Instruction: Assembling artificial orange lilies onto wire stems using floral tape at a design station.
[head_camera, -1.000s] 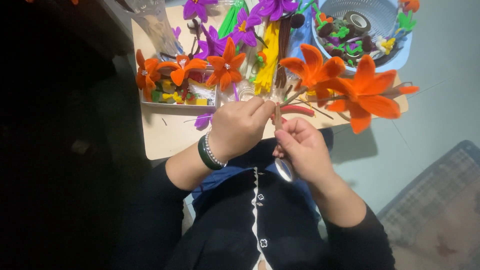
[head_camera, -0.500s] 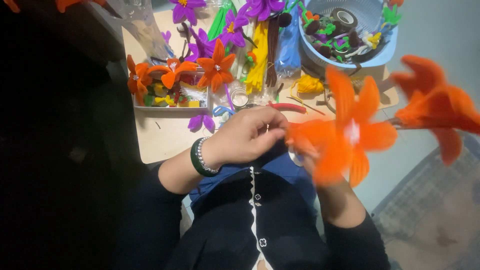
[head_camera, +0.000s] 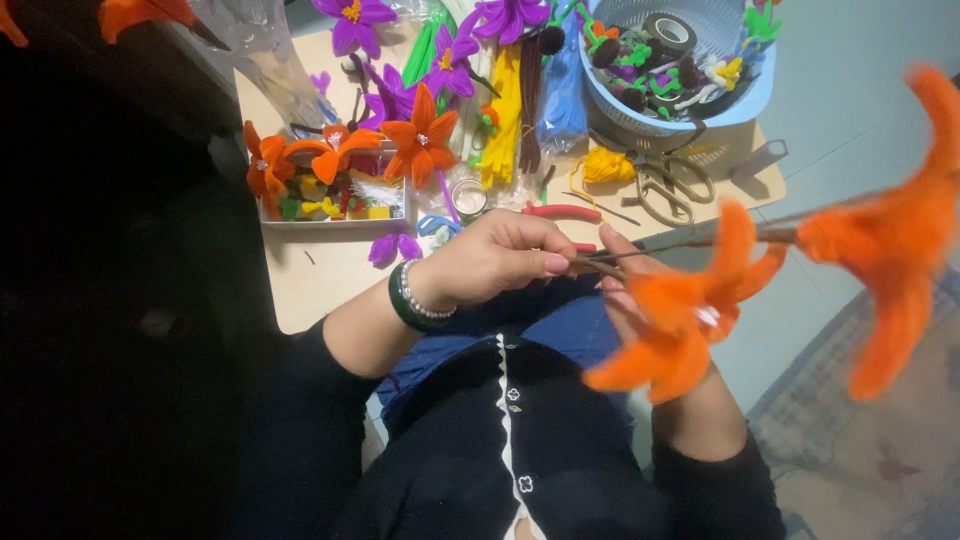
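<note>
Two orange pipe-cleaner flowers (head_camera: 690, 320) on thin brown stems (head_camera: 680, 243) sit in front of the person's lap, motion-blurred — fuzzy pointed petals, the nearer one with a pale centre, the farther one out at frame right. Left hand (head_camera: 495, 258) is closed, fingertips pinching the stem ends just over the table edge (head_camera: 300, 300); right hand (head_camera: 625, 285) is mostly hidden behind the nearer bloom, touching the stems, grip can't be told. Behind — more orange and purple flowers, red pliers (head_camera: 560, 212), scissors (head_camera: 670, 185), a blue basket (head_camera: 640, 120).
</note>
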